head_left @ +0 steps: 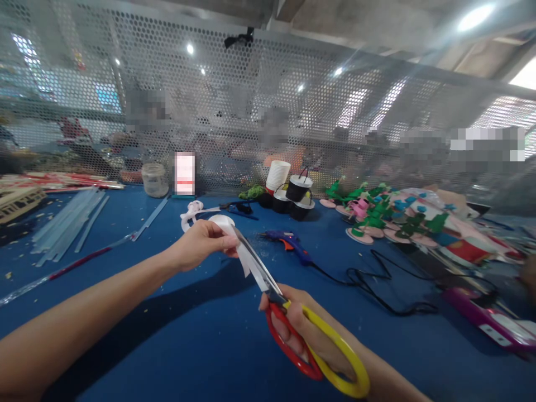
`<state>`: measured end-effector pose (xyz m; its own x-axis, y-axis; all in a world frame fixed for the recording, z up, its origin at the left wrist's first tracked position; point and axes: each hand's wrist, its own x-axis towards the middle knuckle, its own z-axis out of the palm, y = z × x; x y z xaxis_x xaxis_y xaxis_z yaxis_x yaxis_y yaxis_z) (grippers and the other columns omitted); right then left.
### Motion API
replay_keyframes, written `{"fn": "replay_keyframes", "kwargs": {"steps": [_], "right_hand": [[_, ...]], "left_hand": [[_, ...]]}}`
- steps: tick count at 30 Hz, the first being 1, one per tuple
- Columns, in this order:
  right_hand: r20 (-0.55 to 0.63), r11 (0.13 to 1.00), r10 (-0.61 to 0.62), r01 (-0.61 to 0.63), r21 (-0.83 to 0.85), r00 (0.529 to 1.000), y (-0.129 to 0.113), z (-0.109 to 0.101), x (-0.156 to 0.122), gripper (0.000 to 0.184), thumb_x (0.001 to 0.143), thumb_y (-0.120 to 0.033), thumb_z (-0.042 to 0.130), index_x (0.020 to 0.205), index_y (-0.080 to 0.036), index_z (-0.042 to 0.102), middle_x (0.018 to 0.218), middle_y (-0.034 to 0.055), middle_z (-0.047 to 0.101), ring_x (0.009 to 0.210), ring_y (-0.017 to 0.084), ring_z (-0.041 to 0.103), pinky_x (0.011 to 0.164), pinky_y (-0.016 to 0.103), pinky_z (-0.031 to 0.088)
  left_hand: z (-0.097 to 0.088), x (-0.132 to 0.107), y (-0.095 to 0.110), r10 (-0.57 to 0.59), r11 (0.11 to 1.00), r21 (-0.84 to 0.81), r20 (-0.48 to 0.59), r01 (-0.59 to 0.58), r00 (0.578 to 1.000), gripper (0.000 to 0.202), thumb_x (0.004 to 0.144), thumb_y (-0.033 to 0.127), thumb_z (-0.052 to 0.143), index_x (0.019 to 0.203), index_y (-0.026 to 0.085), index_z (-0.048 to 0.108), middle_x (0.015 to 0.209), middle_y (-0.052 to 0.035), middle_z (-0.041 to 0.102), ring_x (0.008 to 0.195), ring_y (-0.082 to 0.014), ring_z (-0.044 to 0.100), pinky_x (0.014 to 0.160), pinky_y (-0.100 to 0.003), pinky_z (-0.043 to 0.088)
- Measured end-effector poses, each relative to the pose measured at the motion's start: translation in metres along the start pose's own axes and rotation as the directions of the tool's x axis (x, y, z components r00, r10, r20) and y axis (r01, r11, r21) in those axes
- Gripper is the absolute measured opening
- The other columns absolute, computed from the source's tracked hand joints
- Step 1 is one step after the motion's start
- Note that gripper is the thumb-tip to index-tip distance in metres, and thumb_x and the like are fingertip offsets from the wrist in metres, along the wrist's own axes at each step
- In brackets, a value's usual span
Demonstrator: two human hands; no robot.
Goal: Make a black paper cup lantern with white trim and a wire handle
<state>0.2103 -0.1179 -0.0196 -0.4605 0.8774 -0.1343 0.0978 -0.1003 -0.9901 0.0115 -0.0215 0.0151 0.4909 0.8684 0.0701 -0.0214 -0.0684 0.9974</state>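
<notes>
Between the thumb and fingers of my left hand point(205, 243) is a white paper cup point(223, 222), tilted and partly hidden by the fingers. A white strip point(248, 261) hangs down from it beside the scissor blades. My right hand point(293, 315) grips scissors point(335, 352) with one red and one yellow handle loop. Their blades point up and left, reaching the white piece near my left thumb; whether they touch it I cannot tell. Just beyond the blades lies a blue glue gun point(288, 243) with an orange trigger.
Clear glue sticks point(69, 223) lie at left near a glass jar point(154, 180). Stacked white cups point(278, 176) and small black buckets point(298, 188) stand at the back. Green and pink craft pieces point(372, 215), a black cord point(377, 298) and a purple power strip point(488, 321) are at right.
</notes>
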Motion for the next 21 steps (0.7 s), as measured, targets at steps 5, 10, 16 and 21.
{"fn": "replay_keyframes", "kwargs": {"steps": [5, 10, 16, 21], "right_hand": [[-0.006, 1.0, 0.015, -0.015, 0.015, 1.0, -0.001, -0.0005, 0.0005, 0.058, 0.065, -0.071, 0.04, 0.083, -0.016, 0.044, 0.048, -0.0085, 0.038, 0.031, 0.001, 0.028, 0.028, 0.013, 0.025], [0.012, 1.0, 0.02, -0.02, 0.018, 1.0, 0.0021, -0.0012, 0.0024, 0.048, 0.072, -0.064, 0.042, 0.08, -0.017, 0.043, 0.045, -0.0103, 0.036, 0.027, 0.001, 0.026, 0.026, 0.013, 0.024], [0.019, 0.999, 0.015, -0.016, 0.048, 1.0, -0.0003, -0.0004, 0.002, 0.048, 0.071, -0.064, 0.043, 0.08, -0.017, 0.044, 0.044, -0.0104, 0.036, 0.025, 0.001, 0.026, 0.024, 0.013, 0.024], [-0.001, 0.995, 0.027, -0.027, 0.091, 1.0, -0.0034, 0.0016, -0.0011, 0.047, 0.072, -0.063, 0.042, 0.08, -0.016, 0.044, 0.045, -0.0103, 0.036, 0.027, 0.0, 0.024, 0.025, 0.013, 0.022]], "left_hand": [[0.0013, -0.0004, 0.0009, 0.001, 1.0, -0.013, 0.003, -0.001, 1.0, 0.009, 0.061, 0.02, 0.067, 0.058, 0.012, 0.064, 0.055, -0.0007, 0.064, 0.053, -0.0095, 0.057, 0.057, -0.023, 0.046], [0.0014, -0.0005, -0.0005, -0.011, 1.0, -0.016, 0.018, 0.011, 1.0, 0.006, 0.061, 0.018, 0.067, 0.059, 0.013, 0.065, 0.055, -0.0001, 0.064, 0.053, -0.0094, 0.058, 0.057, -0.023, 0.046], [-0.0023, 0.0005, 0.0006, -0.011, 0.999, -0.035, 0.055, 0.013, 0.998, 0.004, 0.062, 0.015, 0.067, 0.065, 0.012, 0.066, 0.061, -0.0011, 0.066, 0.059, -0.01, 0.058, 0.063, -0.024, 0.045], [-0.003, 0.0002, 0.0029, 0.038, 0.967, -0.255, 0.104, -0.01, 0.994, 0.043, 0.055, 0.016, 0.074, 0.096, 0.016, 0.062, 0.091, -0.0056, 0.066, 0.082, -0.0161, 0.059, 0.076, -0.03, 0.044]]}}
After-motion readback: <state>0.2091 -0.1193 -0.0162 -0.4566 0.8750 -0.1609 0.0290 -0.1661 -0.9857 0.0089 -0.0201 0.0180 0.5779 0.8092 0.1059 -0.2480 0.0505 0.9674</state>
